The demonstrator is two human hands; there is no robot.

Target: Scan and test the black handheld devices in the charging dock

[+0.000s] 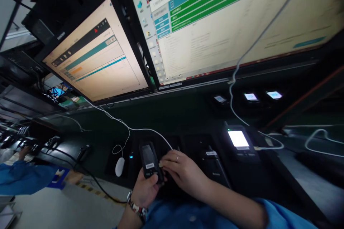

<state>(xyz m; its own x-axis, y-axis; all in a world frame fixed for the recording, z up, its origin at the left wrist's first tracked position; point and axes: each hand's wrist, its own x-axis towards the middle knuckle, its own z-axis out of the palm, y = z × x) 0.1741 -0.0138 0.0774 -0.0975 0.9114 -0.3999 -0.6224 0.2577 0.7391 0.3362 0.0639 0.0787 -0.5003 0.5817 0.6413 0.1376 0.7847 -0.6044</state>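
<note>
My left hand (pixel 147 186) is wrapped round the lower end of a black handheld device (pixel 149 157), thumb on its front. The device has a dark screen and a white label below it. At the device's right edge, the fingers of my right hand (pixel 180 170) are pinched on the end of a white cable (pixel 150 130). Those fingers hide the plug, so I cannot tell whether it sits in the device. Just right of my right hand lies another black device with a white label (pixel 211 153).
A white mouse (pixel 119 167) lies left of the held device. A lit device (pixel 240 141) with a cable (pixel 268 147) stands to the right. Two monitors (pixel 99 57) stand behind, and several small lit screens (pixel 251 97) sit back right. A co-worker's blue sleeve (pixel 27 177) shows at far left.
</note>
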